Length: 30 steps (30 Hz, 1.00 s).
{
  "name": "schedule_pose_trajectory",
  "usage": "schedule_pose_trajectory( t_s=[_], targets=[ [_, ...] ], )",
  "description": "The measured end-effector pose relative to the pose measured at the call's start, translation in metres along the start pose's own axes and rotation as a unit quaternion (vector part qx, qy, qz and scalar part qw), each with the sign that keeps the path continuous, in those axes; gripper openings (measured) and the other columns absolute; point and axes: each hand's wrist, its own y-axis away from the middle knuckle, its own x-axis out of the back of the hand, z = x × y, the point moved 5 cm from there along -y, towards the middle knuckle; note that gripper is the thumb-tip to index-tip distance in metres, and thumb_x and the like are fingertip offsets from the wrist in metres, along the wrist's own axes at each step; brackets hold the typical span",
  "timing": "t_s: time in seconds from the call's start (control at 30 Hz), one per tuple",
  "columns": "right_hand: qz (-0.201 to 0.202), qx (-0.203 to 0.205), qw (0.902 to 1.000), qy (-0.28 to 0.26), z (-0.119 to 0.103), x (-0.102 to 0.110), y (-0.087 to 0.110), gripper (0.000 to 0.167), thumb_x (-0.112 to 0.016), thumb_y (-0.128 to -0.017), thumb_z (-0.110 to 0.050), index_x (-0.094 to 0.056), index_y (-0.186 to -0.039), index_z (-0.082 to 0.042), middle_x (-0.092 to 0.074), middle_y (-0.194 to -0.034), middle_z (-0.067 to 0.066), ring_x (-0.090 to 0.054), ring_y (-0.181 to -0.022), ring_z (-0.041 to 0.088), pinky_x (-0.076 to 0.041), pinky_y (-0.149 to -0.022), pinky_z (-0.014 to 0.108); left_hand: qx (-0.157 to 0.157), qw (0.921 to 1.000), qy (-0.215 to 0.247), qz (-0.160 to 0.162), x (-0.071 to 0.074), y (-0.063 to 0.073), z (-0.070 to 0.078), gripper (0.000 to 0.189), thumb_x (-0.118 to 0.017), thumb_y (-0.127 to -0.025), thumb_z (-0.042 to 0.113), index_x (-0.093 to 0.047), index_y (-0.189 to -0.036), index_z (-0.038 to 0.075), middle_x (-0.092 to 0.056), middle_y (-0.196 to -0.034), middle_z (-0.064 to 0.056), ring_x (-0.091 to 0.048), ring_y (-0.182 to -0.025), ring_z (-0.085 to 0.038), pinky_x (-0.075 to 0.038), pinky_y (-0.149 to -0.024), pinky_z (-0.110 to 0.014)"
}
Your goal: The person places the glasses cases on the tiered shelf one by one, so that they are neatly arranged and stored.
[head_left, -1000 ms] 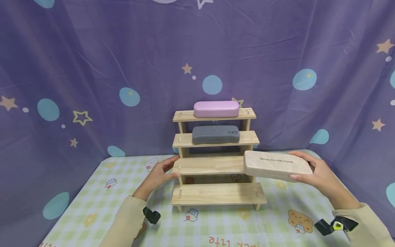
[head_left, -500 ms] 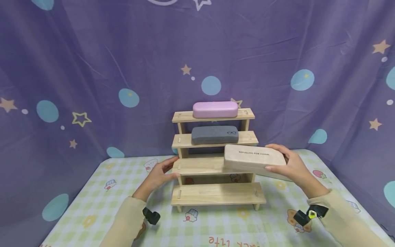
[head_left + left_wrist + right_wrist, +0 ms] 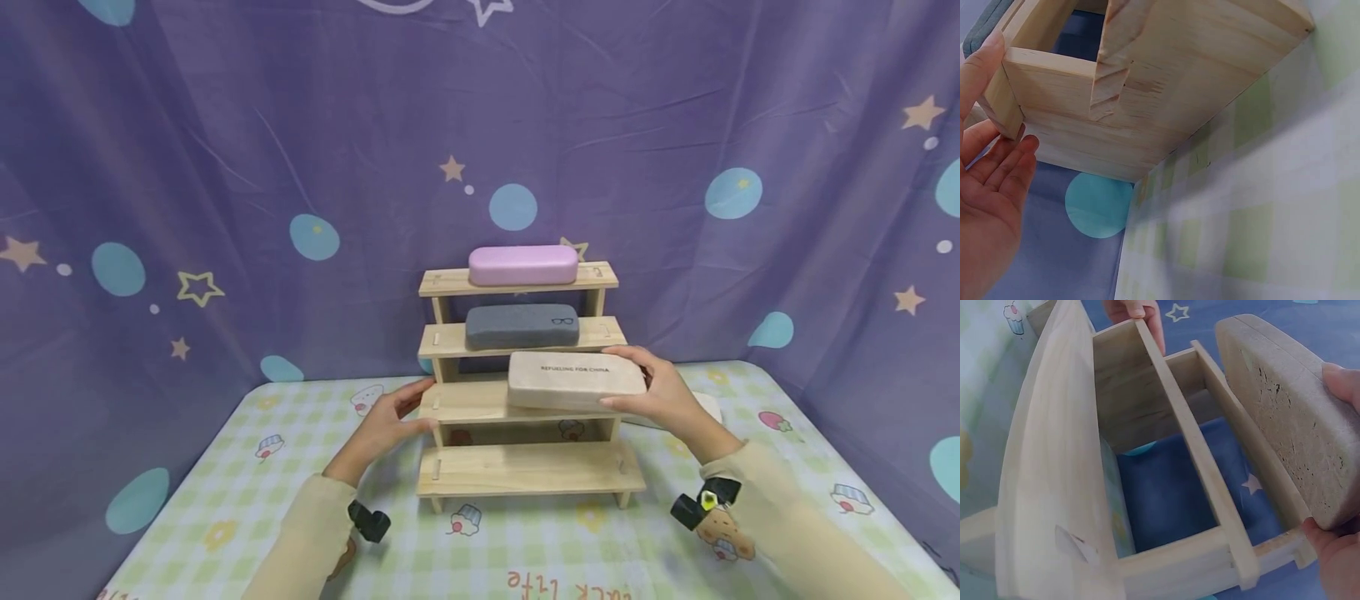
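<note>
A stepped wooden display stand [image 3: 495,471] with several shelves stands on the table. My right hand [image 3: 656,400] holds a beige glasses case [image 3: 570,382] by its right end, thumb at the front and fingers behind. The case overlaps the second shelf from the bottom in the head view; the right wrist view shows its worn underside apart from the boards. My left hand [image 3: 390,421] pinches the left end of that same shelf, thumb in front and fingers behind. A grey-blue glasses case [image 3: 517,327] lies one shelf higher, and a pink glasses case [image 3: 522,266] sits on the top shelf.
Behind my right wrist, a pale flat-looking object [image 3: 707,407] lies on the table, mostly hidden. A green-and-white checked cloth [image 3: 300,467] covers the table. A purple curtain [image 3: 375,125] with stars and blue dots hangs close behind the stand.
My right hand has carried the beige glasses case leftward, from beside the stand to over the second shelf from the bottom. The left hand stays at the shelf's end.
</note>
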Motion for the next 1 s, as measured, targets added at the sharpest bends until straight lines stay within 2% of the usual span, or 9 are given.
schedule_pose_trajectory(
  t_s=[0.23, 0.47, 0.63, 0.87, 1.0],
  targets=[
    [-0.017, -0.008, 0.9996, -0.023, 0.008, -0.014, -0.014, 0.068, -0.082, -0.070, -0.006, -0.052, -0.131, -0.002, -0.053, -0.125, 0.020, -0.056, -0.094, 0.013, -0.051, -0.078, 0.019, -0.012, 0.9999, 0.009, -0.002, -0.001, -0.001, 0.001, 0.069, -0.075, -0.081, 0.012, -0.042, -0.140, -0.001, -0.041, -0.144, -0.018, -0.037, -0.133, -0.033, -0.028, -0.112, -0.046],
    [-0.043, 0.000, 0.9983, -0.039, 0.013, -0.027, -0.021, 0.067, -0.084, -0.068, -0.008, -0.055, -0.128, -0.002, -0.058, -0.116, 0.021, -0.059, -0.089, 0.016, -0.054, -0.074, 0.024, -0.011, 0.9999, 0.013, -0.002, -0.001, -0.002, 0.000, 0.068, -0.075, -0.081, 0.011, -0.042, -0.140, -0.001, -0.041, -0.144, -0.018, -0.036, -0.134, -0.034, -0.028, -0.111, -0.046],
    [-0.056, -0.002, 0.9971, -0.052, 0.012, -0.036, -0.024, 0.069, -0.084, -0.068, -0.008, -0.054, -0.129, -0.003, -0.057, -0.115, 0.021, -0.060, -0.090, 0.019, -0.055, -0.074, 0.026, -0.012, 0.9999, 0.011, -0.002, -0.001, -0.001, 0.000, 0.069, -0.075, -0.081, 0.012, -0.042, -0.140, 0.000, -0.042, -0.143, -0.017, -0.037, -0.133, -0.033, -0.029, -0.111, -0.045],
    [-0.067, -0.006, 0.9967, -0.046, 0.009, -0.048, -0.027, 0.070, -0.085, -0.067, -0.010, -0.054, -0.128, -0.004, -0.058, -0.112, 0.018, -0.060, -0.089, 0.022, -0.055, -0.072, 0.026, 0.001, 0.9999, 0.007, -0.011, -0.002, 0.007, 0.028, 0.067, -0.072, -0.082, 0.003, -0.038, -0.139, -0.009, -0.040, -0.143, -0.024, -0.035, -0.133, -0.039, -0.027, -0.111, -0.048],
    [-0.067, -0.015, 0.9968, -0.040, 0.011, -0.053, -0.028, 0.070, -0.086, -0.067, -0.013, -0.054, -0.129, -0.006, -0.059, -0.114, 0.017, -0.060, -0.089, 0.020, -0.055, -0.074, 0.028, -0.003, 0.9999, 0.009, -0.007, -0.001, 0.002, 0.011, 0.068, -0.072, -0.082, 0.003, -0.038, -0.140, -0.007, -0.039, -0.144, -0.023, -0.035, -0.133, -0.038, -0.027, -0.111, -0.049]
  ],
)
